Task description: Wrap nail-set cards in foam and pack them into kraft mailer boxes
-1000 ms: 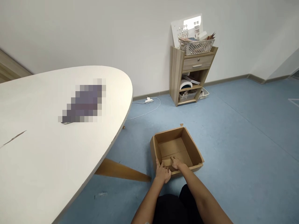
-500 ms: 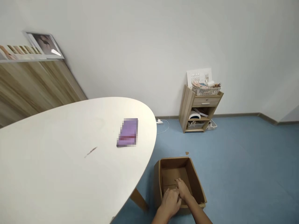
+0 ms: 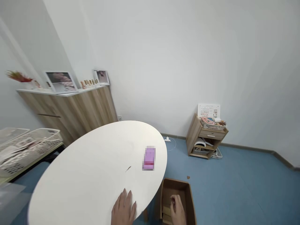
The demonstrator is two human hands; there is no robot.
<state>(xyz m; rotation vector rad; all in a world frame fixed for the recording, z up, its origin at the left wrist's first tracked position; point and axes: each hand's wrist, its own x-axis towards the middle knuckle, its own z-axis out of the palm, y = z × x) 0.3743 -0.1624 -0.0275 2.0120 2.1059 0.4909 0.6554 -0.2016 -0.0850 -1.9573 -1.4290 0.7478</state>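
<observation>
My left hand lies on the white oval table near its front edge, fingers stretched out and slightly spread, holding nothing. Over the open cardboard box on the floor is my right hand, its fingers curled together in a pinch. What it holds, if anything, is too small to make out. A cardboard flap or piece shows inside the box beside that hand. On the table lie a pixelated purple item and a thin dark object or mark.
Against the wall stands a small wooden cabinet with a white basket on top. White mesh baskets are at the left. A wooden sideboard carries picture frames. A brown scrap lies on the blue floor.
My left hand has left the box and now rests on the table. My right hand stays at the box, fingers curled. The view has tilted up and turned left.
</observation>
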